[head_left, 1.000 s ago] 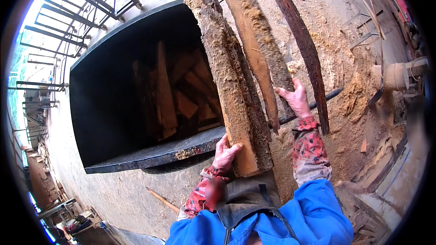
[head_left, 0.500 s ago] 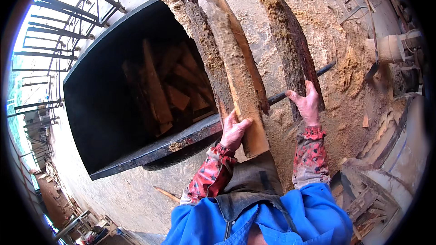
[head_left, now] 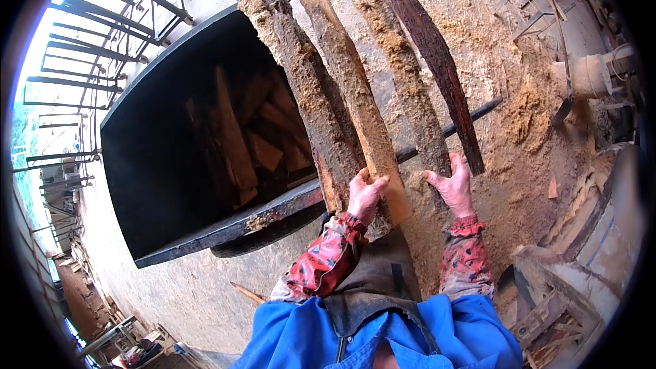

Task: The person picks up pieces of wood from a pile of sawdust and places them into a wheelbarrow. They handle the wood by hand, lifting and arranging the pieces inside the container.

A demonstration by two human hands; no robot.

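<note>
Several long wood slabs lie side by side in front of me, their near ends toward my body. My left hand [head_left: 367,195] is closed on the near end of a pale slab [head_left: 362,96] dusted with sawdust. Left of it, a rough bark slab [head_left: 301,89] ends against the same hand; whether the fingers hold it too is hidden. My right hand [head_left: 453,188] pinches the lower end of a sawdust-covered bark slab [head_left: 403,75] between thumb and fingers. A darker reddish bark slab [head_left: 441,55] ends just right of that hand.
To the left gapes a dark metal-framed opening [head_left: 157,157] with wood pieces [head_left: 236,143] inside and a thick ledge [head_left: 239,219]. A dark bar [head_left: 478,111] passes behind the slabs. Sawdust clings to the pale surface [head_left: 526,116] at right. Metal racks [head_left: 102,34] stand at far left.
My right hand has shifted slightly lower, and its bark slab has swung left toward the pale one. The dark slab now shows apart from it. My left hand has moved a little right.
</note>
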